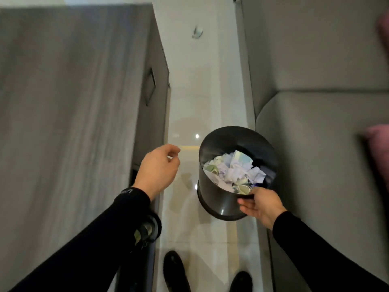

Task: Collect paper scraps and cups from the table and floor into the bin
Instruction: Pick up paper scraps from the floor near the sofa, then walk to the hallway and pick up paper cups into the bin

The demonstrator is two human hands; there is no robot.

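Note:
A black round bin [219,199] hangs above the floor, tilted away from me, with my right hand [260,204] gripping its near rim. Inside lies a heap of crumpled paper scraps [233,171], white, pale blue and green. My left hand [159,168] hovers to the left of the bin by the table's edge, fingers loosely curled and apart, holding nothing. A small pale cup or scrap [197,32] lies on the floor far ahead; blur hides which it is.
A grey wood-grain table [69,106] fills the left, its dark side panel bordering a narrow strip of glossy white floor [206,98]. A grey sofa [320,131] with pink cushions [377,152] lines the right. My black shoes [174,270] stand at the bottom.

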